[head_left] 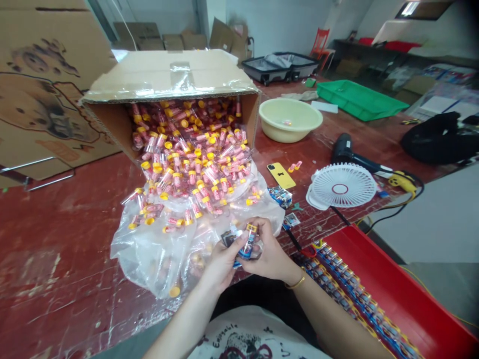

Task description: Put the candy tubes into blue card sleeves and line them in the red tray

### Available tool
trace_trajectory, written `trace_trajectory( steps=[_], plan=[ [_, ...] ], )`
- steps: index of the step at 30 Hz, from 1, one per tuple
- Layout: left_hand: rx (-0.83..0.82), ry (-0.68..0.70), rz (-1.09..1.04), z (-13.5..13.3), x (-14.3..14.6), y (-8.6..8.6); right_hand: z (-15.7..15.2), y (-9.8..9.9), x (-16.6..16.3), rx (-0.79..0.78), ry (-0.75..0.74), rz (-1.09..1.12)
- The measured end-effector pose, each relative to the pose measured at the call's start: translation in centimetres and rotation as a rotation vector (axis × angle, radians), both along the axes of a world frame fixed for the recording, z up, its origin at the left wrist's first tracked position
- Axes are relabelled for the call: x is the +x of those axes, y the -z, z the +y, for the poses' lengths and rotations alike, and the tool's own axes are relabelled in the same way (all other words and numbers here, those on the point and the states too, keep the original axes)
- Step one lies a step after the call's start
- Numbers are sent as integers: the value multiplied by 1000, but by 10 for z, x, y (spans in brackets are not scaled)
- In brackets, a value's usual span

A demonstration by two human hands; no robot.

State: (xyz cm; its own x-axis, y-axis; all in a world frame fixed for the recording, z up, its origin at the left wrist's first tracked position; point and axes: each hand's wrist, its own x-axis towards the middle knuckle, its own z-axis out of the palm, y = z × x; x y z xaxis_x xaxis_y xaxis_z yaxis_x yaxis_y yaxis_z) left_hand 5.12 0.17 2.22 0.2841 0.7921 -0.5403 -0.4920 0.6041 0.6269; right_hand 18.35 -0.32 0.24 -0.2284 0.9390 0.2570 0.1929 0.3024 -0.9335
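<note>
Left hand (pixel 220 263) and right hand (pixel 266 252) both clamp fingers on one yellow-capped tube (pixel 249 241); spilled tubes (pixel 194 169), cardboard box (pixel 168 80) ahead, red tray (pixel 392 289) right.

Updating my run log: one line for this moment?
left hand + right hand: holding yellow-capped tube | cardboard box: tipped, tubes spilling

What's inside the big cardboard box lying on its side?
The cardboard box holds a heap of clear yellow-capped tubes, spilling out onto a plastic bag. The heap hides the box's floor and back wall.
</note>
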Motion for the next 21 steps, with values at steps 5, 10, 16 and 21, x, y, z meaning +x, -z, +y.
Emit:
trace_trajectory(
  steps=[5, 10, 16, 21],
  plan=[
    [-17, 4, 12, 3, 2, 3, -4, -1, -2, 11, 49, 4],
    [-107, 126, 105, -6, -6, 3, -24, 20, 75, 4, 353, -96],
    [-20, 323, 349, -23, -15, 4, -128, 118, 263, -624, 1058, -810],
    [-35, 627, 440, -54, -15, 30, -172, 189, 313, -926, 1048, -921]
  ],
)
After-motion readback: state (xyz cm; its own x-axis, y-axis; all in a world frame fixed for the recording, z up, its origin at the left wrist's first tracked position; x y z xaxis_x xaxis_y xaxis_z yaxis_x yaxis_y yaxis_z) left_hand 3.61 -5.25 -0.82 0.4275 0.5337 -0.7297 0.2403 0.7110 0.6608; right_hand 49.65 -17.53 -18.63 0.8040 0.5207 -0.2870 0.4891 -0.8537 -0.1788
